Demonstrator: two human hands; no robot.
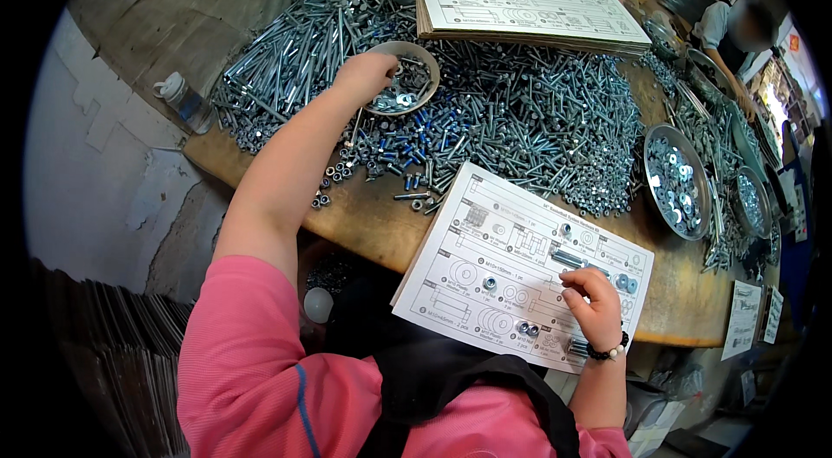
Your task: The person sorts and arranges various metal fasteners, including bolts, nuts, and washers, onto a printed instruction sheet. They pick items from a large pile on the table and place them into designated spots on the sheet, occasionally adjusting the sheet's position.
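My left hand reaches over the rim of a pale bowl of washers and other small metal parts. Its fingers are bent together above the contents, and whatever they pinch is hidden. My right hand, with a beaded bracelet at the wrist, hovers at the right side of a printed parts card. Its fingers are loosely bent, thumb and forefinger apart, with nothing visible between them. Several parts lie on the card: a nut, a pair of nuts, a bolt and washers.
Heaped bolts cover the table. A card stack sits on the heap. Metal bowls of washers stand right; a bottle stands left. Another person works at the far right. Stacked sheets stand lower left.
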